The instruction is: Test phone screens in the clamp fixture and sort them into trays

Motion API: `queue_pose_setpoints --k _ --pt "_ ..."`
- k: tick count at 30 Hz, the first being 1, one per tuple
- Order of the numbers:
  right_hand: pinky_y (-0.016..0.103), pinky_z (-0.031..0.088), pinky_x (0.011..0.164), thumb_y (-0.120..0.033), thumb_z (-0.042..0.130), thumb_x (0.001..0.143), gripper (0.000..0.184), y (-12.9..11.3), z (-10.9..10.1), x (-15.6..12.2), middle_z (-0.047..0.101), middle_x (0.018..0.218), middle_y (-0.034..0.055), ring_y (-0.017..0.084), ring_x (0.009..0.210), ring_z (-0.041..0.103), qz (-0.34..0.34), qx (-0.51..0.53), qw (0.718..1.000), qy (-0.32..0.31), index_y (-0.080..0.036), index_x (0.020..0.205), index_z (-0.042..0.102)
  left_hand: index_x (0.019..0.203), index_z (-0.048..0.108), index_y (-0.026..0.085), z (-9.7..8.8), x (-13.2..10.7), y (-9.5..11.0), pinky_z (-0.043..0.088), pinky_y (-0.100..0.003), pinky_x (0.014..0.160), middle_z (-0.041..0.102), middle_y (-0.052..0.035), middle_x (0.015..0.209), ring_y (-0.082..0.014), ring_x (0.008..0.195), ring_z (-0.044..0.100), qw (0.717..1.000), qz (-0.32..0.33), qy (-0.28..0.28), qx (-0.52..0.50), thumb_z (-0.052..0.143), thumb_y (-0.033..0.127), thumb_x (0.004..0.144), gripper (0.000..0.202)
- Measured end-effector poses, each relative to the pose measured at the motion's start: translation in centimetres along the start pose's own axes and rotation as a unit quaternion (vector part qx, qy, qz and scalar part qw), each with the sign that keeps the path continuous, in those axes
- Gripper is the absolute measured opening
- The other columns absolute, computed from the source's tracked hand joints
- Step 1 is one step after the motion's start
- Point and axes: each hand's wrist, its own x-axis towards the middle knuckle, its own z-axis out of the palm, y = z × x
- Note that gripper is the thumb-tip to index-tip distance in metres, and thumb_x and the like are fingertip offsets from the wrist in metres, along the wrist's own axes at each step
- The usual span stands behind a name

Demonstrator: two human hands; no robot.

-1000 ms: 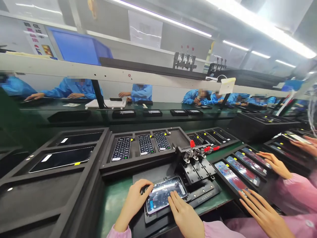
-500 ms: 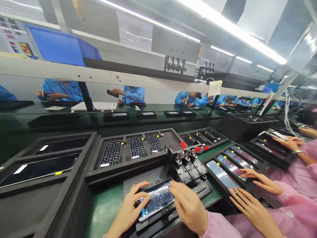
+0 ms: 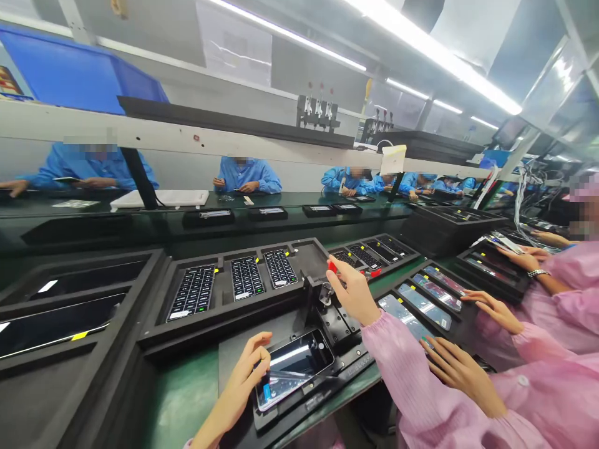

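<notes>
The left hand (image 3: pixel 248 371), curled at the edge of the phone (image 3: pixel 306 354), should be light and steady while the right hand (image 3: pixel 354 288) grasps the red handle (image 3: pixel 332 266); whether the left pinches anything, I cannot tell. The phone, at the frame's lower centre, looks dark and glossy, with creased clear film (image 3: pixel 290 378) and a blue tab (image 3: pixel 267 391).

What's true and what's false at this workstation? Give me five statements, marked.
1. The right hand has its fingers on a red handle. True.
2. The left hand is up there too. False: the left hand is at the phone in the fixture.
3. That phone stands on edge. False: it lies screen up.
4. The tray just behind the fixture holds three phones. True.
5. The workers opposite wear pink. False: those workers wear blue.
</notes>
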Motion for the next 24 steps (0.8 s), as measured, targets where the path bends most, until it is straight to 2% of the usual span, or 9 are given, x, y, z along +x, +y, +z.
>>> queue_pose_setpoints --k 5,8,12,15,17,19,22,24 --pt "0.03 0.048 0.087 -0.032 0.04 0.092 0.035 -0.5 -0.8 0.1 0.054 0.116 0.0084 0.018 0.109 0.05 0.008 -0.015 1.0 -0.008 -0.016 0.122 0.048 0.068 0.055 0.022 1.9 2.0 1.3 0.034 -0.033 0.099 0.044 -0.0063 0.128 -0.0233 0.12 0.041 0.998 0.014 -0.048 -0.031 0.043 0.047 0.084 0.032" --pt "0.03 0.048 0.087 -0.031 0.039 0.092 0.03 -1.1 -1.7 -0.7 0.057 0.109 0.0069 0.016 0.101 0.054 0.003 -0.012 1.0 0.01 -0.017 0.114 0.053 0.066 0.055 0.021 2.0 2.7 0.7 0.034 -0.035 0.099 0.046 -0.0071 0.126 -0.0245 0.119 0.042 0.998 0.014 -0.034 -0.053 0.045 0.048 0.082 0.033" --pt "0.035 0.044 0.09 -0.025 0.04 0.091 0.023 -1.2 -2.1 -4.7 0.059 0.105 0.0072 0.018 0.102 0.053 -0.027 -0.042 0.995 0.086 -0.018 0.099 0.06 0.065 0.055 0.021 1.5 2.7 -0.7 0.035 -0.035 0.098 0.046 -0.0063 0.128 -0.0252 0.117 0.044 0.997 0.002 -0.014 -0.07 0.045 0.048 0.081 0.033" --pt "0.048 0.035 0.097 -0.022 0.04 0.09 0.025 -0.1 -1.0 -8.3 0.055 0.113 0.0083 0.023 0.115 0.045 -0.047 -0.119 0.987 0.099 -0.02 0.099 0.062 0.066 0.056 0.021 1.4 2.7 -1.2 0.035 -0.033 0.098 0.044 -0.0053 0.131 -0.0251 0.118 0.044 0.998 -0.014 -0.007 -0.068 0.045 0.048 0.081 0.033" --pt "0.062 0.024 0.097 -0.025 0.041 0.089 0.026 0.8 0.0 -9.8 0.047 0.126 0.008 0.029 0.123 0.035 -0.035 -0.206 0.976 0.057 -0.024 0.106 0.061 0.075 0.059 0.023 1.3 2.7 -1.4 0.032 -0.035 0.101 0.044 -0.0048 0.131 -0.0251 0.12 0.042 0.998 -0.016 -0.001 -0.058 0.047 0.045 0.081 0.026" --pt "0.071 0.017 0.092 -0.028 0.041 0.09 0.029 1.5 0.8 -10.2 0.033 0.138 0.007 0.034 0.128 0.026 -0.013 -0.278 0.96 0.005 -0.03 0.114 0.056 0.096 0.059 0.025 1.3 2.5 -1.7 0.027 -0.038 0.104 0.043 -0.0048 0.133 -0.0255 0.124 0.037 0.999 0.005 -0.006 -0.047 0.05 0.039 0.079 0.023" --pt "0.073 0.018 0.09 -0.031 0.039 0.091 0.032 1.7 1.6 -10.0 0.021 0.144 0.006 0.035 0.13 0.02 0.01 -0.294 0.955 -0.028 -0.034 0.121 0.051 0.125 0.042 0.028 1.2 1.9 -2.1 0.019 -0.04 0.108 0.035 -0.0046 0.14 -0.0251 0.13 0.028 0.997 0.065 -0.041 -0.006 0.055 0.029 0.076 0.051" --pt "0.072 0.018 0.091 -0.031 0.036 0.091 0.032 1.6 2.2 -10.4 0.024 0.142 0.006 0.034 0.129 0.023 0.018 -0.259 0.966 0.0 -0.032 0.119 0.052 0.131 0.034 0.03 1.3 1.5 -2.2 0.014 -0.04 0.11 0.029 -0.0036 0.143 -0.0245 0.132 0.023 0.993 0.092 -0.061 0.035 0.057 0.023 0.075 0.061"
